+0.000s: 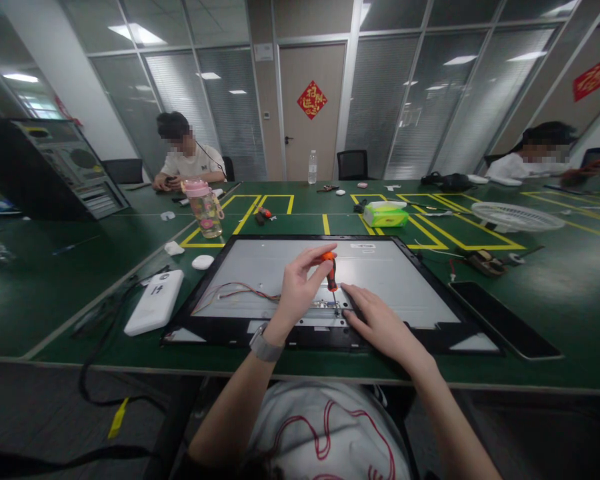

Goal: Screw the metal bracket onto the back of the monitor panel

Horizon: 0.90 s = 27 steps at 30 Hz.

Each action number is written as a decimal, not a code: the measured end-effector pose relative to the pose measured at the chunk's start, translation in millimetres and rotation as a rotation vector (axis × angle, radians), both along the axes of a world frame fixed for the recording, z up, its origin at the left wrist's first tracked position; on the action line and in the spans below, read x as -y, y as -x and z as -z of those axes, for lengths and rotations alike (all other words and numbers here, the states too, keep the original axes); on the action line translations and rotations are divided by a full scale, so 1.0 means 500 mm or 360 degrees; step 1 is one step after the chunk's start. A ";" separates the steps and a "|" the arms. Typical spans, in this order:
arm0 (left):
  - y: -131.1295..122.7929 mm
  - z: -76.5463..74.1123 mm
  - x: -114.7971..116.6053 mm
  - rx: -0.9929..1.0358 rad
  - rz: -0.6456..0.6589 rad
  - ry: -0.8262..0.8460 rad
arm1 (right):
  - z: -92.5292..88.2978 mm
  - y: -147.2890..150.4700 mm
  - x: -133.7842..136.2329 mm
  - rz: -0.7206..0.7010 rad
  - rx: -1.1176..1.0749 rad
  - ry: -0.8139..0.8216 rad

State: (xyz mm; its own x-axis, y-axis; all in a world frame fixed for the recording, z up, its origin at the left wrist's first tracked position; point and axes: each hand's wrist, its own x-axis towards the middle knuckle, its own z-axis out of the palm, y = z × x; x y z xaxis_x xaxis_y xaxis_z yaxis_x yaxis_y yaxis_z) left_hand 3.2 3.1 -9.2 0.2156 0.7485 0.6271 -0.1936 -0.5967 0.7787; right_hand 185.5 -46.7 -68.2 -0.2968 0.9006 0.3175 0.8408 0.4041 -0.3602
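My left hand grips an orange-and-black screwdriver near the top of its handle. The shaft points down, nearly upright, at a small metal bracket area by the near edge of a flat display panel. Right beside the tip, my right hand rests on the panel with its fingers stretched out and the thumb apart; whether a fingertip steadies a small part is too small to tell. The panel lies back side up, grey metal within a black frame. Thin coloured wires run leftward from the bracket area.
Left of the panel are a white power bank, a round white object and a pink-lidded bottle. A black phone lies to the right. Farther off are a green-yellow packet, a white fan grille and a computer case. Two people sit across.
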 end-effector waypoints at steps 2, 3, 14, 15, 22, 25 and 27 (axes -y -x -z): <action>0.001 0.001 -0.002 -0.0023 -0.0092 -0.0075 | -0.002 0.001 0.001 0.0001 -0.0015 0.0002; 0.001 0.000 -0.002 -0.0029 -0.0125 -0.0093 | -0.003 0.001 0.002 0.0002 -0.0023 0.0002; 0.003 -0.008 0.005 -0.0005 -0.0033 -0.0016 | -0.002 0.001 0.002 0.0002 -0.0028 0.0002; 0.002 -0.006 0.003 -0.0012 -0.0071 -0.0030 | -0.002 0.001 0.002 0.0002 -0.0027 0.0007; 0.001 -0.007 0.002 -0.0039 -0.0229 -0.0037 | -0.003 0.001 0.003 -0.0006 -0.0052 -0.0006; 0.003 -0.010 0.004 -0.0061 -0.0146 0.0007 | -0.003 0.001 0.003 0.0001 -0.0043 0.0005; 0.004 -0.010 0.005 -0.0033 -0.0080 0.0044 | -0.004 0.001 0.003 0.0008 -0.0038 0.0006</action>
State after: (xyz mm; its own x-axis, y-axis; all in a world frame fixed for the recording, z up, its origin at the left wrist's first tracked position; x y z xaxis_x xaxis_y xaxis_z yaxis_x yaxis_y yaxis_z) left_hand 1.3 0.6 -4.4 0.1904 0.7756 0.6018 -0.1476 -0.5834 0.7986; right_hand 185.0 -48.1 -66.4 -0.2848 0.9033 0.3208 0.8340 0.3985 -0.3817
